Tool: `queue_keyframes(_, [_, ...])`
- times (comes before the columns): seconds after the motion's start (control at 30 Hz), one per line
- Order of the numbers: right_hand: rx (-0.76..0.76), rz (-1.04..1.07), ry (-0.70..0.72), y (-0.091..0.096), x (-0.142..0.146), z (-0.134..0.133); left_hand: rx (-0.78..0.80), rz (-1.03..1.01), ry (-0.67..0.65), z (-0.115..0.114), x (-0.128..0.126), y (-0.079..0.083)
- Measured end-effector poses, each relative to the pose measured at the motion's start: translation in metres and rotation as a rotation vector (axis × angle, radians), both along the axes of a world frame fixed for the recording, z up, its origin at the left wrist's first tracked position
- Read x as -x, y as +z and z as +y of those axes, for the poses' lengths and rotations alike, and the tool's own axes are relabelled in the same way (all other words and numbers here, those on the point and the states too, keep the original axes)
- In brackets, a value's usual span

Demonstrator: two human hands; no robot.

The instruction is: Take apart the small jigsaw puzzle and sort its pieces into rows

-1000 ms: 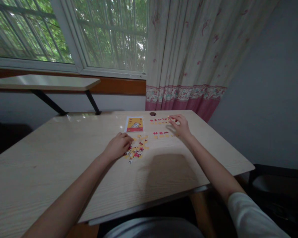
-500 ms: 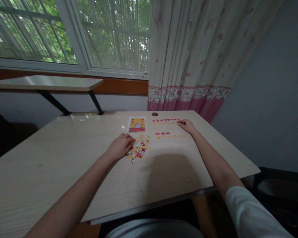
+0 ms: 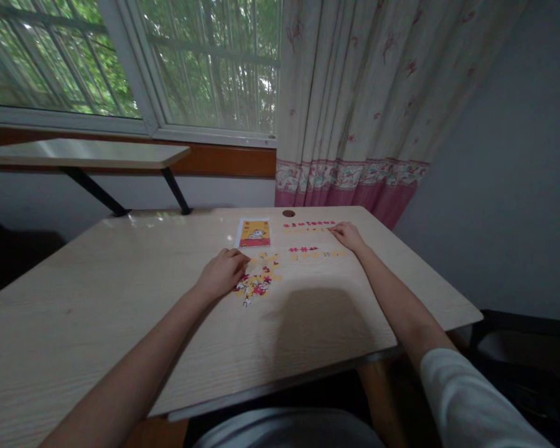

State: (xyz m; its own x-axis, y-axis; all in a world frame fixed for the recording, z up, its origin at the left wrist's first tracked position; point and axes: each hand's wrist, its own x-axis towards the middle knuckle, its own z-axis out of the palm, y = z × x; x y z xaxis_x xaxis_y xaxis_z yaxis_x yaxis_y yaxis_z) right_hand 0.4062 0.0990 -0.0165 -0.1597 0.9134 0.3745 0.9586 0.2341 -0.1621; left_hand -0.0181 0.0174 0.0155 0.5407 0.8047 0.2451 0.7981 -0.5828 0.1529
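My left hand point(image 3: 224, 272) rests palm down at the left edge of a loose pile of jigsaw pieces point(image 3: 261, 283), yellow, red and white. Its fingers are loosely bent, with no held piece visible. At the far right, my right hand point(image 3: 346, 235) pinches thumb and fingers together at the end of a row of yellow jigsaw pieces point(image 3: 308, 230); the piece under the fingertips is mostly hidden. A row of red pieces point(image 3: 310, 223) runs just behind. Closer to me lie a short red row point(image 3: 302, 249) and another yellow row point(image 3: 313, 255).
A picture card point(image 3: 255, 233) with a white animal on yellow and red lies behind the pile. The wooden table point(image 3: 205, 367) has a round cable hole point(image 3: 288, 213) at its back. A raised shelf point(image 3: 88, 152) stands at the back left, below the window. A curtain point(image 3: 345, 124) hangs behind.
The whole view has shifted slightly. My right hand stays at the end of the far yellow row, its fingertips now covering the pale piece visible there before. My left hand keeps its place by the pile.
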Motion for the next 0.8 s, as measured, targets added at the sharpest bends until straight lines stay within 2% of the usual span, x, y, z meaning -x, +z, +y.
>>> queue_keyframes(0.3, [-0.006,-0.073,-0.003,0.002,0.004,-0.003,0.001,0.017,0.024,-0.001,0.001,0.0])
queue_keyframes(0.57, [-0.03,-0.044,0.016,0.006,0.014,-0.003,-0.024,0.002,0.0,0.002,0.003,-0.004])
queue_keyframes(0.8, [0.025,-0.051,0.034,0.004,0.017,-0.001,-0.018,0.026,0.009,0.002,0.002,-0.003])
